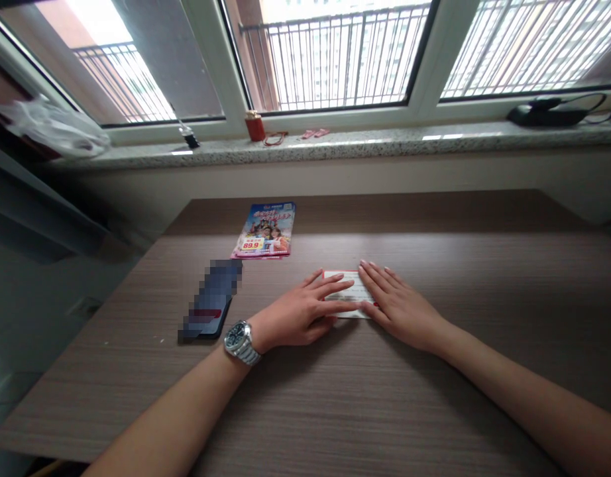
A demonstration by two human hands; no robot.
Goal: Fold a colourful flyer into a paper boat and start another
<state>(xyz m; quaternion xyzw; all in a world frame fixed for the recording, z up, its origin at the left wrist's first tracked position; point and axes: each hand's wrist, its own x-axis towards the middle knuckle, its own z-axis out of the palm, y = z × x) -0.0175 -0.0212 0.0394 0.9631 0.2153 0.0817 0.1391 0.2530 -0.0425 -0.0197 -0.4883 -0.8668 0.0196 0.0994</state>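
A small white paper with a red edge (349, 293) lies flat on the wooden table (409, 411). My left hand (305, 310), with a silver watch on its wrist, rests over the paper's left part, its fingers spread. Over the right end of the paper lies my right hand (399, 308), stretched out flat with the thumb slightly apart. Both hands hide parts of the paper, and their fingertips nearly meet near its lower edge.
A dark phone (211, 301) lies left of my left hand, partly pixelated. Colourful flyers (268, 230) are stacked behind it. The stone windowsill (365, 142) holds a red container (254, 126), a plastic bag (54, 129) and a black object with a cable (549, 112).
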